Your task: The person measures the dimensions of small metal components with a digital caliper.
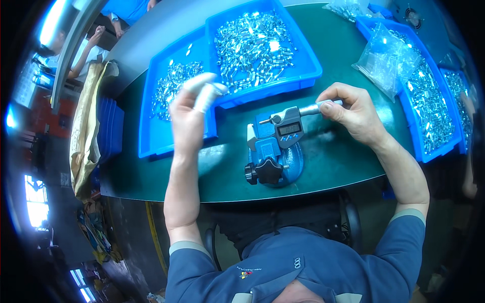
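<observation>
A digital micrometer [289, 130] with a small display is clamped in a blue stand [295, 164] with black knobs, in front of me on the green table. My right hand [353, 111] pinches the thimble at the micrometer's right end between thumb and fingers. Between the anvil and the spindle the gap looks bare. My left hand [192, 108], with white covers on thumb and finger, is raised over the near right side of the left blue tray [177, 147]. Its fingertips come together in a pinch; blur hides what is in them, if anything.
A larger blue tray [298, 83] full of small shiny metal parts stands at the back. More parts fill a long blue tray [429, 154] at right, beside clear plastic bags [386, 60]. Brown sacking [86, 126] and stacked blue bins [108, 126] are left. Other people [126, 12] work beyond.
</observation>
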A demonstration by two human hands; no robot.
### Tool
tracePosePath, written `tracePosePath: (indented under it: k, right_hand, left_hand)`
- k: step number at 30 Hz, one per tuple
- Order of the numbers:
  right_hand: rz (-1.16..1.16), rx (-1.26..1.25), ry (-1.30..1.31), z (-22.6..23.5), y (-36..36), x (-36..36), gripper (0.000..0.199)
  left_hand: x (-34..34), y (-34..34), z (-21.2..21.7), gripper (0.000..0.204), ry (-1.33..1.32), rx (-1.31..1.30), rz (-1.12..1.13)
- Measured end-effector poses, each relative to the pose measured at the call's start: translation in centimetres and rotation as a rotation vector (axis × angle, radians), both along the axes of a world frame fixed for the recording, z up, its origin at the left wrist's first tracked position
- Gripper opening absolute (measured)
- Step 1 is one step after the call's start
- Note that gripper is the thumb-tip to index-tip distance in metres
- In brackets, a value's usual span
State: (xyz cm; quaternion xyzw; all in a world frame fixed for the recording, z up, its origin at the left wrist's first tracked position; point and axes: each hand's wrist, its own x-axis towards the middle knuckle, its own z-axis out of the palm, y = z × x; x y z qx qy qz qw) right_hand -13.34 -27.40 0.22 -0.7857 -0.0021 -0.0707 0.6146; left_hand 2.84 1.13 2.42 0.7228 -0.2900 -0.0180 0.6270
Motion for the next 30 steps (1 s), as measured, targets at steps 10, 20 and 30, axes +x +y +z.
tracePosePath:
  k: [10,20,30]
  right_hand:
    - [-0.060,0.163,-0.631,2.4,-0.1,-2.4,0.061]
    - [0.804,1.001,0.266,21.2,14.3,-11.2,0.105]
    - [0.880,0.893,0.132,23.4,20.5,-13.6,0.089]
  left_hand:
    - [4.0,1.5,-1.8,0.025,-0.584,0.348,0.336]
    - [2.7,1.9,-3.1,0.025,-0.603,0.255,0.321]
    - [2.2,3.1,-2.8,0.024,-0.591,0.227,0.309]
